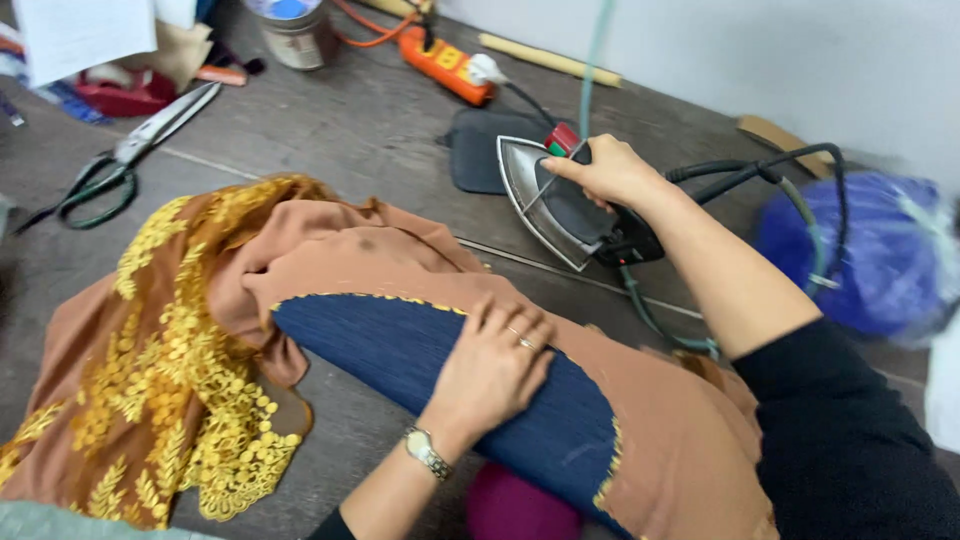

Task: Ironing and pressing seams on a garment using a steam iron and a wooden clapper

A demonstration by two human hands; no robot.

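Nearest the camera, at the bottom edge, a dark magenta rounded object [512, 508] peeks out from under a padded pressing form covered in dark blue fabric [400, 350]. Over that form lies a brown garment [655, 440] whose edge is trimmed with a thin line of gold beading. The left hand [492, 368] lies flat on the blue cover, palm down, fingers [525, 325] stretched out and slightly spread, holding nothing; a ring shows on one finger and a metal wristwatch [427, 452] sits on the wrist. To the left, the same brown cloth spreads across the worn wooden table [370, 130], topped with a panel of gold embroidered lace [175, 370].

Beyond the form, the right hand [605, 172], in a black sleeve, has its fingers wrapped tight around the handle of a steam iron [565, 205]. That iron is tilted up on its side, soleplate facing left, lifted clear of the garment and above a dark rubber iron rest [478, 150]. Black cords and a greenish hose [800, 200] trail from its back end. To the right sits a blue bundle in clear plastic [870, 255].

Farther back, large tailor's shears [120, 160] lie on the left, an orange power strip [445, 62] lies near the wall, and a round tin [295, 30] stands at the top edge.
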